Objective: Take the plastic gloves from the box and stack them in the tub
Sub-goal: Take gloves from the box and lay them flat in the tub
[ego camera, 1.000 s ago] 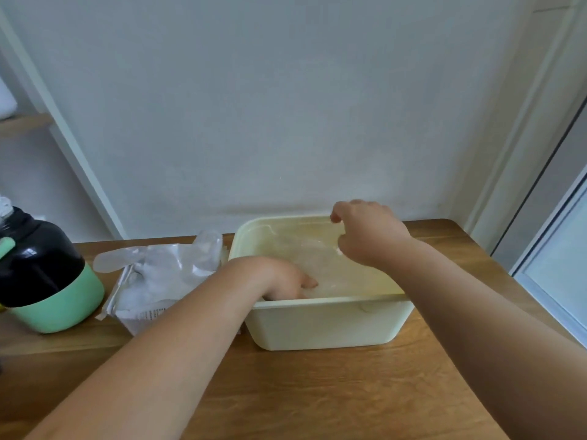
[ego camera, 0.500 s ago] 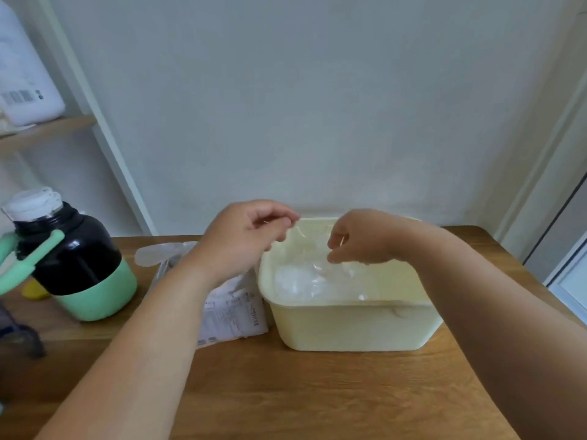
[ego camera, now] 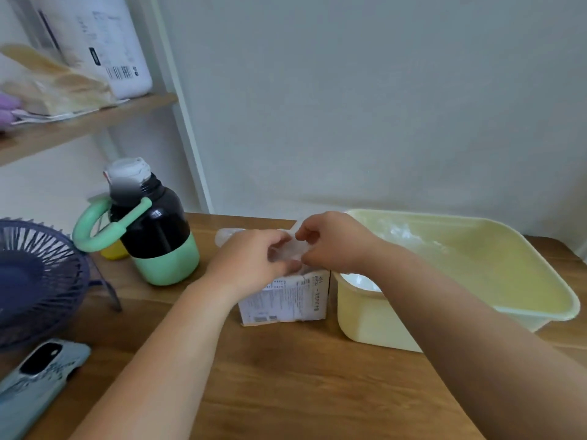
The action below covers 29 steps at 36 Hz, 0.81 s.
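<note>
Both hands pinch a glove, hiding box top.

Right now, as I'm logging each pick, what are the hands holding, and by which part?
The left hand and right hand pinch a plastic glove above the box, one at each side; cuff or fingers cannot be told.

Pale yellow rectangular plastic tub sits upright, open top. Inside it, a low heap of clear crinkly plastic gloves along the tub's left side. Small white printed cardboard box stands just left of the tub, nr its front corner, top open w/ film bulging out. One clear glove is up over the box, pinched between left hand and right hand.
</note>
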Tool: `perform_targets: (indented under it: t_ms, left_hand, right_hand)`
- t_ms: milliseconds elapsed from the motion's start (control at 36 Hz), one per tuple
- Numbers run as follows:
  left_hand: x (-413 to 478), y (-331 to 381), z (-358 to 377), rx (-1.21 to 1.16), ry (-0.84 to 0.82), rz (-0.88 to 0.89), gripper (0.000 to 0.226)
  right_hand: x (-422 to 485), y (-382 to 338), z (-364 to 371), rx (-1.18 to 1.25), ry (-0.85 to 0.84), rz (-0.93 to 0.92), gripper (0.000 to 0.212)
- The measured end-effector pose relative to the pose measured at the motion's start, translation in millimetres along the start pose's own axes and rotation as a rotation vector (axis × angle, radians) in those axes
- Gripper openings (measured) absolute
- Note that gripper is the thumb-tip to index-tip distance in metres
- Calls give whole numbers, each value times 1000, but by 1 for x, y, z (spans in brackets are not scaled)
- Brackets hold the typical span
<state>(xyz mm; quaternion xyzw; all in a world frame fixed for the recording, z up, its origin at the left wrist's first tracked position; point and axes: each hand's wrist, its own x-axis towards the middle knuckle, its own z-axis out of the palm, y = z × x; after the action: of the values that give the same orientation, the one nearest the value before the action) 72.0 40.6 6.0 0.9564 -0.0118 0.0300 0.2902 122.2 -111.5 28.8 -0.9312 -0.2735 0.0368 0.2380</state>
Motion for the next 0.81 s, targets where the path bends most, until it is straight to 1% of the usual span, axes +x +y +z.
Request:
perform_targets:
  t_ms: [111,167,250,333,389,500,556,611,667,722,806]
  left_hand:
    - [5,6,2,113,-13,2,37]
    - [6,6,3,99,-9,15,27]
    - [5,3,4,-65,47,-1,16]
    - [2,0,2,-225,161,-11,22]
    - [0,1,1,-347,208,0,23]
    - [-2,8,-5,-652,263,44,20]
    - [-2,10,-7,-712,266,48,19]
    - [-3,10,-7,-701,296,27,15]
    - [-3,7,-6,-650,335,4,9]
    - [-4,6,-4,-591,338,-17,3]
    - [-8,7,-1,-511,308,-38,18]
  right_hand:
    - [2,1,2,-36,-21,-8,36]
    - [2,1,2,-56,-31,-22,35]
    - [1,1,3,-35,-27,-34,31]
    - [2,2,3,-10,-9,-34,26]
    - [2,3,2,10,-11,-32,23]
    - [1,3,2,15,-24,-47,15]
    - [2,4,3,12,-9,-54,16]
    - [3,5,3,58,17,-57,15]
    - [3,5,1,151,39,-45,14]
    - [2,6,-1,245,64,-14,15]
    - [2,7,-6,439,103,72,18]
